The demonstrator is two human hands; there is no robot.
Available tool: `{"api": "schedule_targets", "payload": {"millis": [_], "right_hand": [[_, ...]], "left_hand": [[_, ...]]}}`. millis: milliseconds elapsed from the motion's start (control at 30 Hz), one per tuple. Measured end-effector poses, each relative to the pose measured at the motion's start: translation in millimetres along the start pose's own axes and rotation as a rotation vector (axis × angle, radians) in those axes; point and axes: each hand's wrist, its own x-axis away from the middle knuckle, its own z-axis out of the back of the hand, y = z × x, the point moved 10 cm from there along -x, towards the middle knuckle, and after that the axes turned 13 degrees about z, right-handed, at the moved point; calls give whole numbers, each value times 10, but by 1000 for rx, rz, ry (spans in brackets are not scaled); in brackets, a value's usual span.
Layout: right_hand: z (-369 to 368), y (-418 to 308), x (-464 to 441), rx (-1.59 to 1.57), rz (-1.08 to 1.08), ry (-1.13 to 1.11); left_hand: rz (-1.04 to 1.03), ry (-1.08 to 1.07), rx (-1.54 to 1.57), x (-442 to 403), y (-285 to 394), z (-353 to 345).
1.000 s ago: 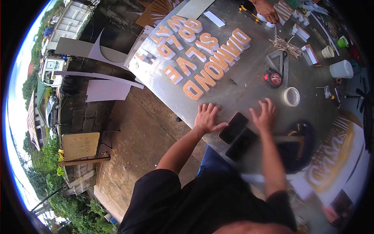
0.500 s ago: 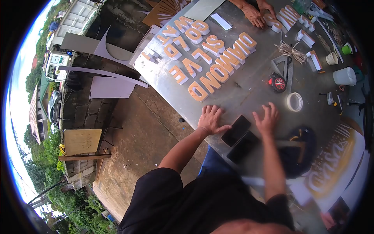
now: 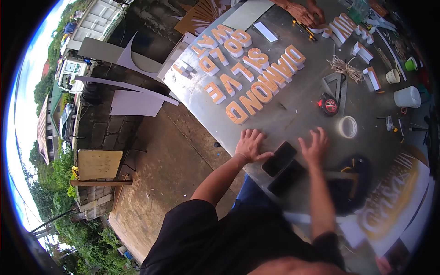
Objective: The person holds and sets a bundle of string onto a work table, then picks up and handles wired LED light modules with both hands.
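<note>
My left hand [image 3: 251, 145] lies on the grey metal table with its fingers spread, its thumb beside a dark phone [image 3: 278, 159]. A second dark phone-like slab [image 3: 288, 178] lies partly under or against the first. To the right of the phones my right hand [image 3: 315, 145] rests with fingers apart and holds nothing. Beyond my hands stand raised block letters [image 3: 261, 93] with orange-brown faces and white sides, spelling DIAMOND. More rows of such letters [image 3: 233, 47] stand behind. A roll of tape [image 3: 348, 127] sits right of my right hand.
A co-worker's hands [image 3: 308, 13] are at the far edge beside a yellow-and-black tool [image 3: 304, 30] and more letters. A red tape measure [image 3: 327, 104], a set square [image 3: 340, 85], a string bundle [image 3: 344, 68], a white bucket [image 3: 407, 96] and a printed sheet [image 3: 389, 204] lie rightward.
The view has shifted slightly, moving the table contents a little right and down. The co-worker's hands have drawn together, and the yellow-and-black tool now shows beside them. My hands stay almost in place.
</note>
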Motion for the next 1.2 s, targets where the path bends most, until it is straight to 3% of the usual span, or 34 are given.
{"api": "schedule_targets", "payload": {"millis": [733, 867, 1200], "right_hand": [[-19, 4, -24, 22, 20, 4], [-36, 104, 48, 64, -77, -43], [-32, 39, 10, 14, -81, -39]], "left_hand": [[0, -59, 26, -34, -20, 17], [54, -115, -12, -27, -47, -79], [60, -117, -16, -20, -52, -120]]}}
